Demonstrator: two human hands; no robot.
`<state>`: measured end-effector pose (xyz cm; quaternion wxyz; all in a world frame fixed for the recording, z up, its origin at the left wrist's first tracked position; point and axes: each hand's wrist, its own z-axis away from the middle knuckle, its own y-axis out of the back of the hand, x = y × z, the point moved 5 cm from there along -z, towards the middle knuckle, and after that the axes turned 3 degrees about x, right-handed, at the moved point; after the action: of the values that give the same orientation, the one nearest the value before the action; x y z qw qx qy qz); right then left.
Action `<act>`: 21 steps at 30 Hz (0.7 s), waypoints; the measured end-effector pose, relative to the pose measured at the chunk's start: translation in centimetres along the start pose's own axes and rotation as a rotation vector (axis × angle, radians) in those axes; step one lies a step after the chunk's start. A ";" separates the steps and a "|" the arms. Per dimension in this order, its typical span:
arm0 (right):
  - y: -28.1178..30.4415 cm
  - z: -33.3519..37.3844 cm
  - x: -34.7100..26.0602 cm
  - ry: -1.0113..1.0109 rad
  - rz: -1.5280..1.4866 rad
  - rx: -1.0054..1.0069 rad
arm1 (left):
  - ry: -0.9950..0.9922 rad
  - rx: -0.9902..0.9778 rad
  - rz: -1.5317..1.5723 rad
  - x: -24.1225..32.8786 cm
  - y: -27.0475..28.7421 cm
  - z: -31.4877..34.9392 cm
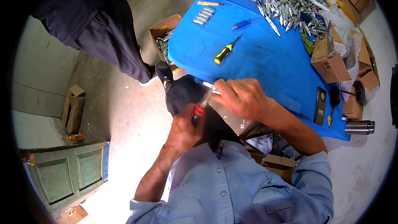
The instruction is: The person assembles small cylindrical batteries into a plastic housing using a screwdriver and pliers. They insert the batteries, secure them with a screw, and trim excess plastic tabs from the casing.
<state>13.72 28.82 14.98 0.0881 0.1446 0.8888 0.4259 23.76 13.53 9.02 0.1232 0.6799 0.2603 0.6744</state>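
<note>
My left hand (184,124) is closed around the red and black handle of a screwdriver (199,113). Its pale shaft points up toward my right hand and looks slightly blurred. My right hand (242,97) pinches a small slim silver-white part (212,87), mostly covered by the fingers. The screwdriver's tip meets or nearly meets that part; whether they touch I cannot tell. Both hands are over my lap, just off the table's near edge. Beyond them, on the blue table (273,58), lies a yellow and black screwdriver (223,54).
Farther back are a blue-handled screwdriver (247,23), several silver cylinders (204,15), a yellow-handled tool (210,3) and a heap of slim silver parts (290,4). Cartons (329,60), a dark phone (320,105) and a steel flask (360,127) stand right. Someone's dark-clothed leg (112,29) is left.
</note>
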 end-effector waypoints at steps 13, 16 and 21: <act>4.3 0.4 5.6 -0.669 -0.527 -0.008 | 0.088 0.143 -0.385 -4.6 8.7 -0.7; 0.8 2.3 4.7 -0.913 -0.987 -0.036 | 0.098 0.116 -0.059 -3.1 6.9 -1.4; -1.5 3.4 2.0 -0.987 -1.350 -0.014 | 0.275 -0.101 0.106 -0.3 3.0 -0.2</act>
<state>12.48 31.06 11.63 0.7042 -0.2494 0.6413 0.1750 24.10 10.79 10.34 0.0845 0.5869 0.2042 0.7789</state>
